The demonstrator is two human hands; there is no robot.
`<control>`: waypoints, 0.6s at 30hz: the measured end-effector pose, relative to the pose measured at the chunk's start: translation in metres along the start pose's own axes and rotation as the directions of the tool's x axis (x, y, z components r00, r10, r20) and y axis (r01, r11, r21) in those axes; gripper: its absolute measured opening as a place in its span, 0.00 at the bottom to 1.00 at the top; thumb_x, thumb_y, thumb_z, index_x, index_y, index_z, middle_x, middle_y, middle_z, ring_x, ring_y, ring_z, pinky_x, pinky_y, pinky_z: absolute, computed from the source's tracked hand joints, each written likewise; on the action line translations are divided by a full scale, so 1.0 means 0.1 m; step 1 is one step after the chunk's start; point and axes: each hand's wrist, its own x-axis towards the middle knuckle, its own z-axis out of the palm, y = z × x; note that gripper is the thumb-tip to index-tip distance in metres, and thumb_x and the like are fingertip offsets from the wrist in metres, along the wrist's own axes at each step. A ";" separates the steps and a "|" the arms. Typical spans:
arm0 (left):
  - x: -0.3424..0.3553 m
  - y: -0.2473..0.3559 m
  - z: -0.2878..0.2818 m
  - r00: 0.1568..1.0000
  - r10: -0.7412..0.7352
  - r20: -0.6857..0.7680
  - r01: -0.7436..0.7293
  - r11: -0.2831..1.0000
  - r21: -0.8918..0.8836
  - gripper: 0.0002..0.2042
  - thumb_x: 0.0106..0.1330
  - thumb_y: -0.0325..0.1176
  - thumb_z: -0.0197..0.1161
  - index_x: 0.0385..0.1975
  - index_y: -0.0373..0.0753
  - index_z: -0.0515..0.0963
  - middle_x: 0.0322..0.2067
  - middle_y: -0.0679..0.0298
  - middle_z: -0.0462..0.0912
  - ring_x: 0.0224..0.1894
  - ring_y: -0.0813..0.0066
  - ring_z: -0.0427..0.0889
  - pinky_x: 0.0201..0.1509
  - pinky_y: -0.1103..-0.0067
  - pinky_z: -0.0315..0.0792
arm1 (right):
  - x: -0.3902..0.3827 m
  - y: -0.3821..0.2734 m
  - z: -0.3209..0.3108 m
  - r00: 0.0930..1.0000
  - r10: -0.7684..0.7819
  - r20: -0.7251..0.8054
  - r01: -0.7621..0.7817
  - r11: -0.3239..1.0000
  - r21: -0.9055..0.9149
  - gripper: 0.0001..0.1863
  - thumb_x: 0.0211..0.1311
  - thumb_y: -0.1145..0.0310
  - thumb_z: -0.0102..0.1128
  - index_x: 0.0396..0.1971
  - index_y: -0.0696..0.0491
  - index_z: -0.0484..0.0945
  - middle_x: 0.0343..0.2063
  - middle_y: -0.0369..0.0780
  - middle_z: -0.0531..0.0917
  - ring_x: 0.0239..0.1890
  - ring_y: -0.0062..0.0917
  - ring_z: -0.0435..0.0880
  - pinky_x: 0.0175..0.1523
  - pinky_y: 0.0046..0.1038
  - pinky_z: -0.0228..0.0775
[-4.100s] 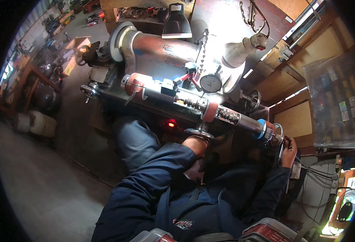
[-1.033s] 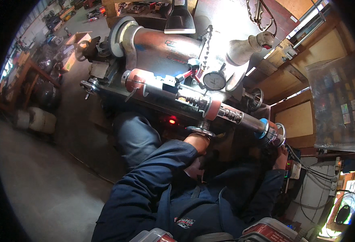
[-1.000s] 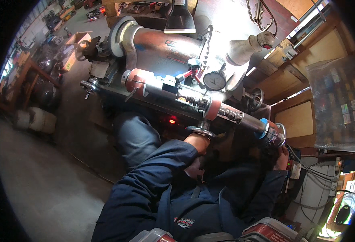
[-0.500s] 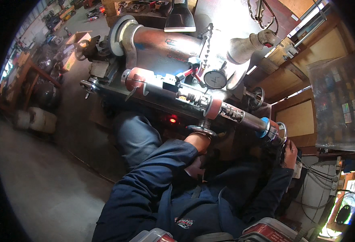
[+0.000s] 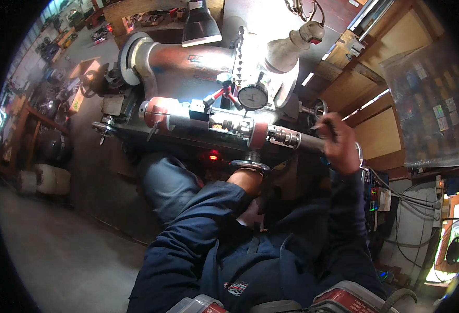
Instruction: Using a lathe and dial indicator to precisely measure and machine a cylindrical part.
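In the head view, the front edge of the bed passes just above the person's leg, so the room there is narrow; the floor at the lower left is wide open. On the right, the wooden panels and the plastic sheet limit the space beyond the right hand. This hand is raised over the right end of the shaft and hides part of it; its fingers are half curled and blurred, and I cannot tell whether they hold something. The left hand is at the wheel from below; its fingers are hidden, so I cannot tell how closed they are. The dial gauge stands close above the shaft, with the brown cylinder behind. The shaft lies along the bed, its long axis sloping from the red collar at upper left toward lower right.
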 end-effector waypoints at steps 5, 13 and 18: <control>-0.01 0.04 -0.08 1.000 -0.005 0.022 0.005 1.000 0.014 0.25 0.55 0.37 0.70 0.54 0.35 0.78 0.56 0.48 0.78 0.57 0.54 0.78 0.62 0.64 0.73 | 0.27 0.06 0.53 0.988 -0.048 0.147 0.033 0.994 0.102 0.02 0.62 0.77 0.61 0.34 0.57 0.78 0.27 0.39 0.80 0.31 0.22 0.78 0.40 0.27 0.71; -0.04 0.03 -0.06 1.000 -0.020 -0.006 0.020 1.000 0.015 0.23 0.56 0.37 0.70 0.52 0.36 0.79 0.54 0.49 0.79 0.56 0.54 0.80 0.61 0.64 0.74 | 0.34 0.16 0.71 0.984 0.018 0.175 -0.053 0.978 0.200 0.05 0.58 0.78 0.63 0.34 0.61 0.79 0.31 0.47 0.81 0.35 0.36 0.81 0.44 0.30 0.71; -0.18 0.20 -0.35 0.996 0.008 0.094 -0.016 0.996 0.083 0.19 0.58 0.36 0.63 0.47 0.33 0.81 0.50 0.47 0.82 0.50 0.55 0.82 0.56 0.67 0.76 | 0.38 0.21 0.69 0.980 0.003 0.199 -0.043 0.980 0.194 0.05 0.58 0.79 0.63 0.34 0.62 0.80 0.32 0.46 0.81 0.35 0.36 0.81 0.44 0.30 0.71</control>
